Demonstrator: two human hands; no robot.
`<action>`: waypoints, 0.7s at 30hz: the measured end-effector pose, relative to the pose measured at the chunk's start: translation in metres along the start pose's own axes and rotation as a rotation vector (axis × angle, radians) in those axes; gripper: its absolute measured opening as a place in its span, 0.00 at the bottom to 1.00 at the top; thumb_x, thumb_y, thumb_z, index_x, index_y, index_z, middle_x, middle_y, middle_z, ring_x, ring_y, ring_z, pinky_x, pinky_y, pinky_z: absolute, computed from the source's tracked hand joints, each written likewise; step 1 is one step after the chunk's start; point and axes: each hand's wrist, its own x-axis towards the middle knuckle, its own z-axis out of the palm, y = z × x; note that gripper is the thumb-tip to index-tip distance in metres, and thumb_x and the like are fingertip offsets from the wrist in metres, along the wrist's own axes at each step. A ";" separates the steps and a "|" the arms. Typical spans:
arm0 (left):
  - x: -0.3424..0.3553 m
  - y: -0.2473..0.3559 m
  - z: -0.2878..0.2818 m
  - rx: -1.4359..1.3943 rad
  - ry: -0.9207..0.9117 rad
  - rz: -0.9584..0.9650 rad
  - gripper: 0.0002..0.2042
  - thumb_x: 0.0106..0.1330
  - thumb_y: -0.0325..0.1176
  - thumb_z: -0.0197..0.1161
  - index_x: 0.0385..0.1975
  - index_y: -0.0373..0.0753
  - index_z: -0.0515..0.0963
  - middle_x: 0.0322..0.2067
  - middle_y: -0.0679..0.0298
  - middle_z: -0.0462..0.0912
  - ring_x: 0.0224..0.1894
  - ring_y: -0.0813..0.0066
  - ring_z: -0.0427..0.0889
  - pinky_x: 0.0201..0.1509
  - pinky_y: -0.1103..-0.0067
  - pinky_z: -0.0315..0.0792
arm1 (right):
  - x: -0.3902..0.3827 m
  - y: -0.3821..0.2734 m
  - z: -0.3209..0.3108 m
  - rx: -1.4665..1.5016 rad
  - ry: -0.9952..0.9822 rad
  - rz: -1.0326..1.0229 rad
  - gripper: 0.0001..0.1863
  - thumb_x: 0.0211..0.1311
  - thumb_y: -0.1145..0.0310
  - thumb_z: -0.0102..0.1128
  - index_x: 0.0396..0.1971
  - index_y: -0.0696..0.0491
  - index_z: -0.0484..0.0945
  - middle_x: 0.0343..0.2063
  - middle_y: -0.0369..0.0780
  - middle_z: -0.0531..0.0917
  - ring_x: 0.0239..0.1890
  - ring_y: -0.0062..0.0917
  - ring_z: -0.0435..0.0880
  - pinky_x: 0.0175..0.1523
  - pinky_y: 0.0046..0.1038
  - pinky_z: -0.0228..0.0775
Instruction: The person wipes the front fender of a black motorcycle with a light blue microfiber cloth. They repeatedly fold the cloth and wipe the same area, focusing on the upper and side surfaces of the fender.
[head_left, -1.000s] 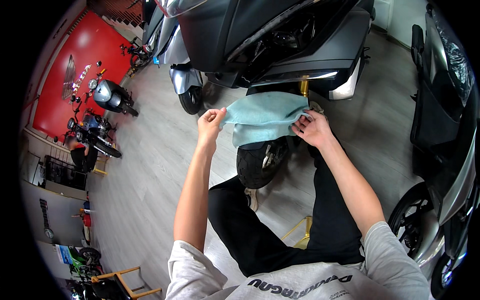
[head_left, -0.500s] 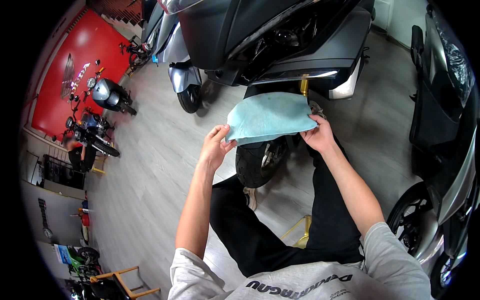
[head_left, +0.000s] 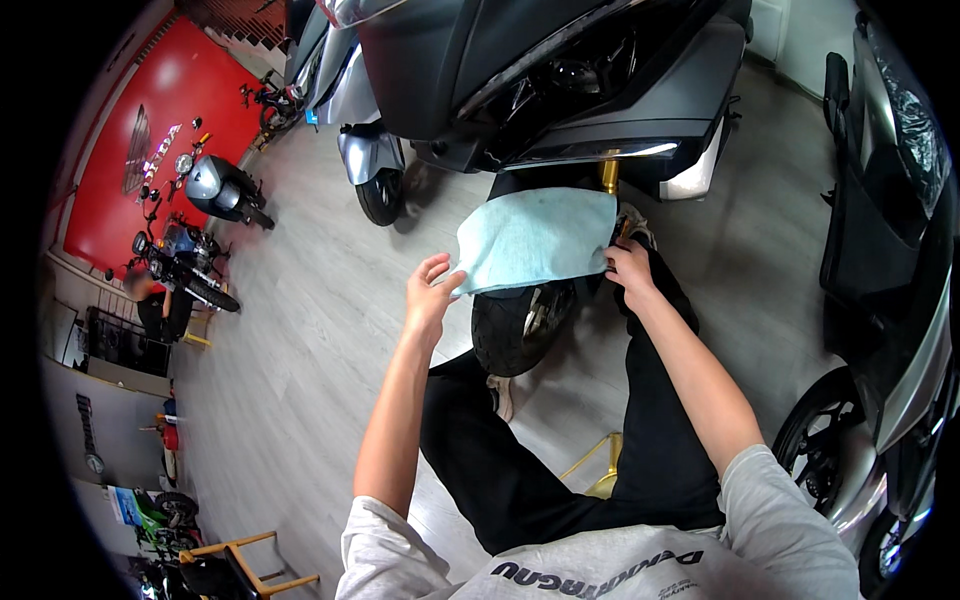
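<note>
A pale teal cloth (head_left: 530,238) is draped over the front fender above the black front wheel (head_left: 505,335) of a dark scooter (head_left: 540,80). My left hand (head_left: 432,285) is at the cloth's near left corner, fingers raised and apart, thumb touching or very near the edge. On the right, my right hand (head_left: 626,265) pinches the cloth's edge. A gold fork tube (head_left: 609,175) shows behind the cloth.
Another scooter (head_left: 875,170) stands close on my right, a silver-fronted one (head_left: 365,155) behind left. More motorcycles (head_left: 200,285) line the red wall (head_left: 180,70). A person (head_left: 155,305) sits among them. A wooden chair (head_left: 240,560) and gold stool frame (head_left: 600,465) are low in view.
The cloth has flattened from a folded, lifted shape and settled onto the fender. My left hand dropped and loosened its pinch. My right hand moved slightly down and then inward along the edge.
</note>
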 end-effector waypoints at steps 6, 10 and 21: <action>0.018 -0.005 0.002 -0.048 -0.007 -0.239 0.35 0.63 0.46 0.70 0.66 0.37 0.65 0.60 0.54 0.70 0.60 0.63 0.70 0.55 0.67 0.72 | 0.007 0.001 0.006 -0.065 -0.053 0.063 0.34 0.53 0.61 0.68 0.59 0.58 0.68 0.52 0.44 0.79 0.54 0.33 0.77 0.52 0.38 0.71; 0.025 -0.009 0.006 -0.113 -0.125 -0.251 0.35 0.64 0.46 0.69 0.64 0.31 0.65 0.59 0.55 0.71 0.57 0.68 0.72 0.54 0.69 0.73 | 0.013 0.003 0.001 0.045 -0.141 0.143 0.27 0.53 0.62 0.68 0.53 0.56 0.73 0.49 0.42 0.80 0.51 0.32 0.78 0.50 0.36 0.72; 0.043 -0.024 -0.005 -0.177 0.017 -0.105 0.15 0.66 0.37 0.68 0.47 0.37 0.77 0.38 0.67 0.81 0.38 0.78 0.80 0.41 0.77 0.76 | -0.020 -0.026 -0.004 0.596 -0.244 0.232 0.15 0.58 0.72 0.66 0.46 0.55 0.77 0.43 0.38 0.82 0.44 0.25 0.82 0.47 0.28 0.74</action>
